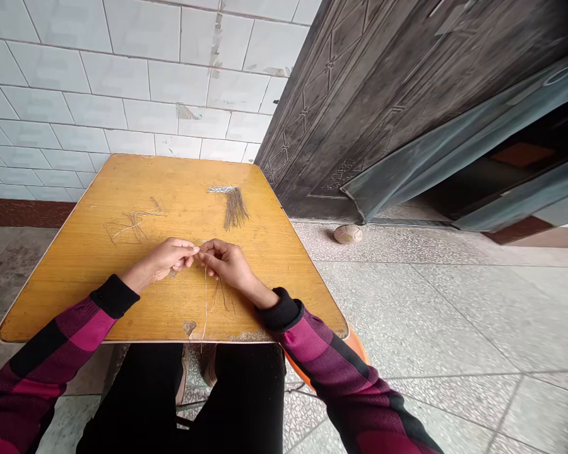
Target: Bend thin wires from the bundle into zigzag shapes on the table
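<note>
Over the middle of the wooden table (170, 183), my left hand (173, 255) and my right hand (224, 261) meet at the fingertips, both closed in a pinch. Between them they hold a thin cord, mostly hidden by the fingers. A pale length of the cord (205, 302) hangs from the pinch across the tabletop and past the front edge. Several dark strands (223, 296) trail below my right hand. Beyond it lies a bundle of brown strands (235, 208) joined to a white-and-dark patterned band (221, 189). Loose tangled thread (135, 224) is spread to the left.
White wall tiles (142, 75) back the table's far side. A dark carved door (331, 94) and a grey-blue curtain (407, 157) stand to the right. A ball (348, 234) rests on the floor, and an orange seat edge (357, 343) shows beside the table's right corner.
</note>
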Demonstrator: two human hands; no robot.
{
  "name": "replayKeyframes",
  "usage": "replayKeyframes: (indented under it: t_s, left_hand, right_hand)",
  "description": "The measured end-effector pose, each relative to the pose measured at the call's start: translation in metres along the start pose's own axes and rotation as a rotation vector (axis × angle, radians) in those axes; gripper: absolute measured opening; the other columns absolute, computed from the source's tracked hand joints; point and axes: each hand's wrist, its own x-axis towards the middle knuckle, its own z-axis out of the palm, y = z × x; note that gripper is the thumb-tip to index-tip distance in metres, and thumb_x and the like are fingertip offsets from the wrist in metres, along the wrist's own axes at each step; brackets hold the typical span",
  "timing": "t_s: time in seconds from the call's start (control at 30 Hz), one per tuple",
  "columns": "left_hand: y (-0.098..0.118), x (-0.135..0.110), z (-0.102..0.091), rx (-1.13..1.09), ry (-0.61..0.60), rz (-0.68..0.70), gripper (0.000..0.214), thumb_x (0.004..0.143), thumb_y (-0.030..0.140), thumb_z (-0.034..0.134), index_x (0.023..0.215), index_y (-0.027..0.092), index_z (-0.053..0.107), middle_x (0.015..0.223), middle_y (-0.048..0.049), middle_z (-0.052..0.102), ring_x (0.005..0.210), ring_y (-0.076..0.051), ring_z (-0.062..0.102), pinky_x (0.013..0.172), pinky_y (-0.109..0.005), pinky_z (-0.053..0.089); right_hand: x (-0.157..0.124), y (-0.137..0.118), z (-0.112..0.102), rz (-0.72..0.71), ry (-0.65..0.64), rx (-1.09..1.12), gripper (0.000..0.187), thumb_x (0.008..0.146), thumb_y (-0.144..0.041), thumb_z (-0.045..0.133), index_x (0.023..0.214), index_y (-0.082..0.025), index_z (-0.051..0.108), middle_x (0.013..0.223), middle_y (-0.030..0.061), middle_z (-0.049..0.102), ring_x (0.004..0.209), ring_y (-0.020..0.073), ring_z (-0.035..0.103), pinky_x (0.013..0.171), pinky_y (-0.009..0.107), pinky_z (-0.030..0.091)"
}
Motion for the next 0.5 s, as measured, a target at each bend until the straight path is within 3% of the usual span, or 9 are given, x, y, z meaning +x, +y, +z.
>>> replayKeyframes:
  t_s: [0.23,0.5]
  left_hand:
    - [-0.01,0.009,-0.006,0.223,0.147,0.088,0.008,0.074,0.023,0.06,0.075,0.015,0.061,0.066,-0.0015,0.061,0.046,-0.007,0.045,0.043,-0.019,0.029]
    - [-0.011,0.012,-0.022,0.521,0.389,0.156,0.006,0.067,0.018,0.068,0.069,0.019,0.062,0.064,0.001,0.063,0.044,-0.011,0.052,0.05,-0.023,0.037]
  right_hand:
    - [0.008,0.002,-0.015,-0.084,0.167,-0.492,0.015,0.082,-0.026,0.057,0.071,-0.016,0.061,0.063,0.0001,0.058,0.056,0.0104,0.048,0.056,0.023,0.035]
    - [0.022,0.014,-0.03,0.0,0.213,-0.729,0.014,0.08,-0.022,0.059,0.069,-0.016,0.062,0.073,0.004,0.063,0.068,0.0149,0.053,0.062,0.025,0.035]
